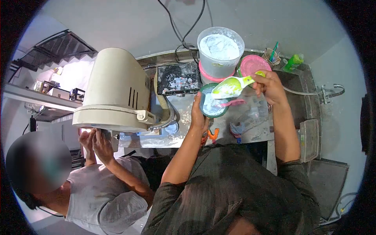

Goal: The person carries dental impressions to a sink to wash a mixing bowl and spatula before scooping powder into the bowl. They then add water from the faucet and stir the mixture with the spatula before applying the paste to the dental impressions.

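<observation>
My left hand (199, 113) is closed around the side of a dark green mixing bowl (214, 116) with pale powder in it. A pink handle (235, 102) sticks out over the bowl's right rim; the end inside is not clear. In my right hand (270, 87) is a lime-green and white scoop (229, 88), gripped by its handle. The scoop is tilted above the bowl, with pale powder on its surface. Behind the bowl stands a clear tub (219, 66) filled with pale powder.
A beige machine (117, 90) stands left, with a co-worker's hands (100, 145) below it. A black tray (178, 78) holds crumbs. Orange and blue-grey dental trays (213, 135) lie near the front edge. A pink lid (254, 65), green bottle (293, 62) and tap (333, 91) are right.
</observation>
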`<state>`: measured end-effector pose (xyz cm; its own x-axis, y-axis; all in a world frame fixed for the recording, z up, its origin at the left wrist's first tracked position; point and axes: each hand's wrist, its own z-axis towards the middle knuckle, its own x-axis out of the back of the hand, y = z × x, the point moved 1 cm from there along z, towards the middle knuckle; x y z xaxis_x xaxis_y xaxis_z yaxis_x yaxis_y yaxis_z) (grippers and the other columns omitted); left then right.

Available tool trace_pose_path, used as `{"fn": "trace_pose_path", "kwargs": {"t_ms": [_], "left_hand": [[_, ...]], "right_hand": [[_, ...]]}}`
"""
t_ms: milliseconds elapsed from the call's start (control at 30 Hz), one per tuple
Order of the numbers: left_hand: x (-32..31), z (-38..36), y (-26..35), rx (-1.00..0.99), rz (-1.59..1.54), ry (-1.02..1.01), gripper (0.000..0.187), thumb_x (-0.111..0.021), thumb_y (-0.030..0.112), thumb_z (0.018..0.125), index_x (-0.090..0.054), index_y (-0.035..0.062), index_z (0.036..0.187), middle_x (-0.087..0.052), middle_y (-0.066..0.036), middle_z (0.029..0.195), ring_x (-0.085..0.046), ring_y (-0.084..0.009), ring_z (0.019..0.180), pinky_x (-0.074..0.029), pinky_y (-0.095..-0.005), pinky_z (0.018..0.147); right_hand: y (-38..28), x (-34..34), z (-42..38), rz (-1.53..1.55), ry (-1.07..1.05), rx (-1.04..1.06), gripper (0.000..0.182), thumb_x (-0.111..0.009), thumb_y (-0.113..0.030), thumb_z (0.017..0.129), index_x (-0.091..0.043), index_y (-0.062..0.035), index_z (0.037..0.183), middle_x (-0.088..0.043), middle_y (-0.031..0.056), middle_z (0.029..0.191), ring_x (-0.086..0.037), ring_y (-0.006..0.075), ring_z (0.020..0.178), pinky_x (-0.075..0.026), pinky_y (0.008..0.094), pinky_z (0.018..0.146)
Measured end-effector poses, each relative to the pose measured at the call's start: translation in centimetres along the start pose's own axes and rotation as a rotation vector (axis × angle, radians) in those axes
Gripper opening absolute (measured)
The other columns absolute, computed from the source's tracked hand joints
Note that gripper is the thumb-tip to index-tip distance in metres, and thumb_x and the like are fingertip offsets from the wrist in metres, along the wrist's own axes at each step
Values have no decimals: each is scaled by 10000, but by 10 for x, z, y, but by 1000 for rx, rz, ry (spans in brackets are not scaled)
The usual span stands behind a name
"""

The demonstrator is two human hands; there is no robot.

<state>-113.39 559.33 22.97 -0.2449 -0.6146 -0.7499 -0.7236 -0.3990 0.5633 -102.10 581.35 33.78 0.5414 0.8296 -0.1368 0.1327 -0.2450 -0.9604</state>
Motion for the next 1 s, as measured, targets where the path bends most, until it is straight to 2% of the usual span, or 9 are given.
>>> {"fn": "trace_pose_path", "kwargs": {"t_ms": [133, 167, 300, 500, 600, 667, 733, 900, 1000], "left_hand": [[0, -5, 11, -34, -6, -54, 536, -417, 486, 964, -504, 29, 1231, -609, -123, 1138, -605, -230, 1049, -478, -360, 916], [-3, -8, 15, -48, 17, -27, 542, -407, 495, 965, -520, 31, 1221, -614, -118, 1131, -609, -228, 1040, -482, -364, 906], [-5, -10, 15, -73, 65, -6, 547, -391, 504, 965, -532, 36, 1212, -624, -107, 1113, -615, -224, 1023, -484, -361, 897], [18, -7, 6, 54, 35, -97, 466, -437, 445, 960, -527, 48, 1189, -616, -111, 1098, -607, -222, 1032, -485, -381, 905], [32, -4, -5, -25, -28, 32, 391, -513, 380, 939, -506, 49, 1147, -597, -111, 1106, -599, -222, 1044, -497, -388, 891], [48, -2, -13, 12, -67, 6, 340, -565, 334, 915, -485, 62, 1101, -582, -101, 1094, -591, -223, 1048, -500, -379, 884], [52, 1, -28, 32, 7, 98, 400, -536, 375, 908, -555, 54, 1146, -631, -95, 1100, -622, -221, 1009, -478, -370, 908], [57, 5, -46, 158, 100, 134, 394, -559, 365, 880, -532, 79, 1150, -619, -83, 1060, -626, -209, 952, -514, -381, 831], [42, 5, -47, 84, 79, 96, 338, -573, 290, 890, -474, 76, 1132, -575, -72, 1004, -611, -177, 925, -522, -308, 748]], "right_hand": [[-11, 26, 4, 467, 112, 81, 108, -632, -86, 879, -611, 19, 887, -648, 63, 688, -631, 103, 542, -497, 184, 441], [-15, 44, 11, 511, -45, 70, 112, -622, -79, 884, -610, 27, 917, -659, 74, 725, -641, 105, 565, -507, 154, 460], [-41, 49, 36, 503, 58, 201, 152, -640, -107, 883, -607, 28, 945, -658, 82, 739, -647, 110, 596, -518, 183, 488], [-57, -17, 26, -196, 244, 196, 342, -663, -271, 895, -612, 51, 997, -667, 103, 805, -628, 127, 612, -522, 241, 565], [-34, -4, 1, -611, 224, 158, 308, -676, -249, 883, -626, 15, 1032, -669, 96, 836, -638, 120, 660, -527, 249, 590], [17, -13, -7, -541, -20, 199, 281, -687, -238, 873, -639, -16, 1038, -674, 82, 860, -631, 117, 680, -521, 264, 592], [67, -39, -12, -737, -149, 575, 291, -693, -235, 858, -635, -17, 1041, -674, 101, 864, -644, 169, 687, -521, 312, 597], [86, -72, -24, -1420, -278, 505, 217, -705, -227, 756, -660, -24, 821, -667, 181, 826, -671, 326, 719, -526, 424, 641], [110, -81, -20, -1634, -441, 427, 227, -726, -248, 703, -671, -40, 774, -642, 141, 734, -649, 336, 733, -507, 432, 683]]}}
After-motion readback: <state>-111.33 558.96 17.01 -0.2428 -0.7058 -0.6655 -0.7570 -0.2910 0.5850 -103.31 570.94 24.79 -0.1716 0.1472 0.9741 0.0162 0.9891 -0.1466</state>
